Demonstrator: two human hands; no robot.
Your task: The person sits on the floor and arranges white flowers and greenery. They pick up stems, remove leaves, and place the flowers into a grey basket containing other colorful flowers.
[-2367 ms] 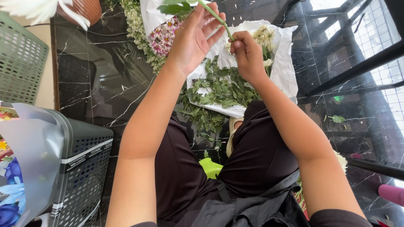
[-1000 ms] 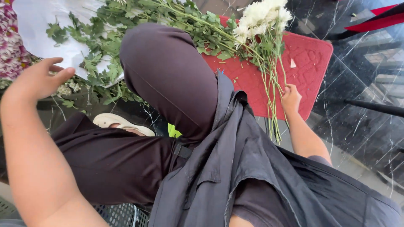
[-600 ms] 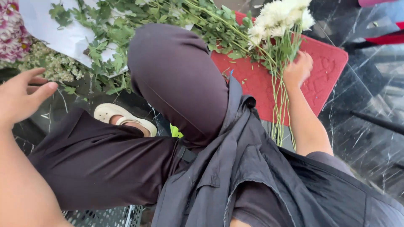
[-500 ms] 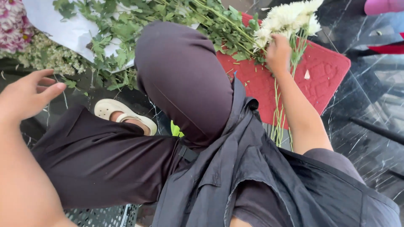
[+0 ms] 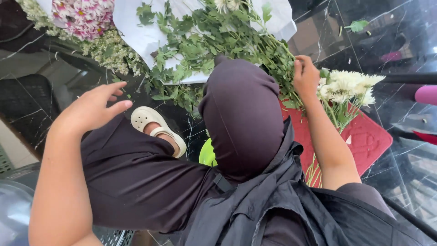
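My left hand (image 5: pixel 93 109) hovers open and holds nothing, above my left thigh in dark trousers and near a cream clog (image 5: pixel 157 130). My right hand (image 5: pixel 306 77) reaches past my raised knee (image 5: pixel 241 114) into a pile of green leafy stems (image 5: pixel 205 45) lying on white paper (image 5: pixel 136 27). Its fingers curl among the stems, and I cannot tell whether they grip one. Just right of that hand, a bunch of white flowers (image 5: pixel 350 86) lies on a red mat (image 5: pixel 368 141), stems pointing toward me.
Pink-and-white flowers (image 5: pixel 82 18) and small pale blossoms (image 5: pixel 109 50) lie at the top left. The floor is black marble (image 5: pixel 400 41) with loose leaves. A pink object (image 5: pixel 425 94) shows at the right edge. A dark crate (image 5: pixel 27 100) stands at the left.
My right hand has moved from the white flowers on the red mat up to the green stems. My left hand has stayed open and risen a little. The view swung left.
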